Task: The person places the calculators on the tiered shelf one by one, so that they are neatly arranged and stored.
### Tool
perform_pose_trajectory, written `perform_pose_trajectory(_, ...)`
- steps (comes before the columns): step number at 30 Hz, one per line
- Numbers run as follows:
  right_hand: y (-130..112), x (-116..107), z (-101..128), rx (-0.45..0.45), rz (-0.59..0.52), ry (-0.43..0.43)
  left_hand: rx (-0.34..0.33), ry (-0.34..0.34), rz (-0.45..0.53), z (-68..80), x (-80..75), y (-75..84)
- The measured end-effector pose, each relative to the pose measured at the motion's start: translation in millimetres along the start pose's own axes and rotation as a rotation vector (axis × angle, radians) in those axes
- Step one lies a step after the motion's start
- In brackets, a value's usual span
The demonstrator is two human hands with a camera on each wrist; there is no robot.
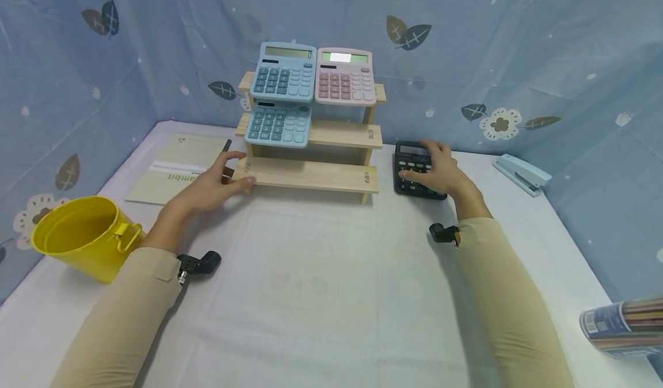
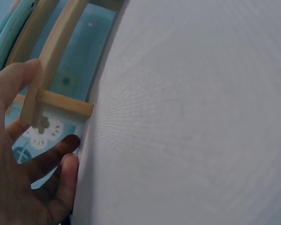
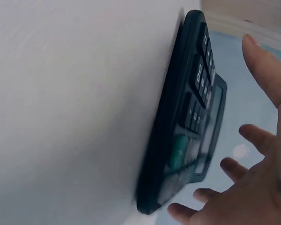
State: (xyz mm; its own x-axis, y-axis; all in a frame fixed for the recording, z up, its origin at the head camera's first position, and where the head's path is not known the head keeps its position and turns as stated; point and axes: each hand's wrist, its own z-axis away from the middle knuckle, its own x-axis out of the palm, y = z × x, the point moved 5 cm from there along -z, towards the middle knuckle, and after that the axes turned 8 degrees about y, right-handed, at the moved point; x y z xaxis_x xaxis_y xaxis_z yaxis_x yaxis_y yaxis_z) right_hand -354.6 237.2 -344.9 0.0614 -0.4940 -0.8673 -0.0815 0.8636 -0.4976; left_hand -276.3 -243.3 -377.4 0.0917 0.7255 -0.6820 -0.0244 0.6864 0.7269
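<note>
A three-step wooden rack [image 1: 305, 175] stands at the back. My left hand [image 1: 207, 187] grips the left end of its lowest board, the thumb at the front edge; the left wrist view shows the other fingers [image 2: 49, 161] bent loosely below. A blue calculator [image 1: 284, 71] and a pink calculator [image 1: 345, 77] lean on the top step, and a second blue calculator [image 1: 278, 125] on the middle one. Right of the rack, a black calculator [image 1: 411, 163] lies flat on the table. Spread fingers of my right hand [image 1: 440, 172] hover over it, apart from its keys in the right wrist view.
A notepad [image 1: 168, 166] lies left of the rack with a dark pen-like stick [image 1: 227, 145] by it. A yellow bucket [image 1: 98, 238] stands at the left. At the right are a light-blue stapler [image 1: 522, 174] and a tube of colored pencils [image 1: 621, 326]. Blue curtain backs the table.
</note>
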Motion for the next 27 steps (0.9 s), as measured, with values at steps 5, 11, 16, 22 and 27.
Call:
perform_pose_trajectory(5,-5,11,-8,0.079,-0.020,0.025,0.000,0.002,0.003,0.3,-4.3,-0.7)
perform_pose_trajectory(11,-8,14,-10,0.132,0.049,0.044,0.008,-0.007,0.005,-1.4,-2.8,-0.7)
perform_pose_trajectory(16,-5,15,-8,0.173,0.075,0.013,0.016,-0.002,-0.006,-4.2,-2.0,2.2)
perform_pose_trajectory(22,2,19,-6,0.204,0.103,-0.041,0.021,-0.007,-0.001,-3.7,-0.7,3.3)
perform_pose_trajectory(27,3,18,-3,0.185,0.098,-0.036,0.017,-0.011,0.001,-1.5,1.8,1.0)
